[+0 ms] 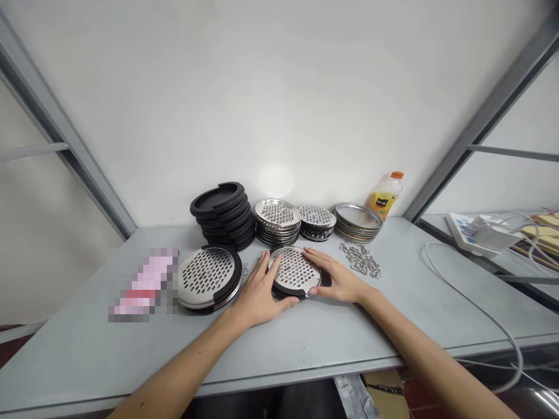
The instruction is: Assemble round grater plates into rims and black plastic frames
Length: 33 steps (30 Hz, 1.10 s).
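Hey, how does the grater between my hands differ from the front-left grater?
The grater between your hands is touched by your left hand and right hand; the front-left grater is touched by neither. The front-left grater appears stacked on more layers, while the grater between your hands looks lower. Both have round, slotted metal faces with some black rim showing.

A plastic bottle (384, 201) with an orange cap and yellow label stands near a white wall (279, 87) at the back of a gray tabletop (262, 352), between slanting metal uprights (81, 160). A pixelated pink object (151, 273) lies at left. At right, a white power strip (465, 233) sits near yellowish pieces (544, 235), while a white cable (476, 312) curves over the front edge. Brown cardboard (386, 387) and a labeled plastic bag (356, 396) show below.
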Each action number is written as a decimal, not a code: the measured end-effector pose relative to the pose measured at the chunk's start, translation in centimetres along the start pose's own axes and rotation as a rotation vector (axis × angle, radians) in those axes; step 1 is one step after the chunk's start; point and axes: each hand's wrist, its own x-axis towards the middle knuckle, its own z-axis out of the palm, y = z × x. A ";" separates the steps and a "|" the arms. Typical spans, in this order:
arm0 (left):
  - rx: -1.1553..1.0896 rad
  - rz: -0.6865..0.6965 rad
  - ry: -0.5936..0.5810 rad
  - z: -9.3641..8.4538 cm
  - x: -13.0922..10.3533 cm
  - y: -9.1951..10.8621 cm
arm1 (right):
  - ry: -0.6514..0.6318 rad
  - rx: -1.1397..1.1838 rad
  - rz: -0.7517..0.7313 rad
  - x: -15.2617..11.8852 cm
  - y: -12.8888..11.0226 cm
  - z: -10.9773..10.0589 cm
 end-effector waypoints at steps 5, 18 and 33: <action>-0.076 -0.001 0.015 -0.8 0.2 0.2 | -0.018 0.059 0.038 0.0 0.2 -1.0; -0.120 0.003 -0.064 -1.2 0.1 0.0 | -0.066 0.089 0.079 -0.2 0.1 -1.5; -0.095 -0.033 -0.090 -1.7 -0.1 0.1 | 0.046 0.102 0.084 0.1 0.3 -0.6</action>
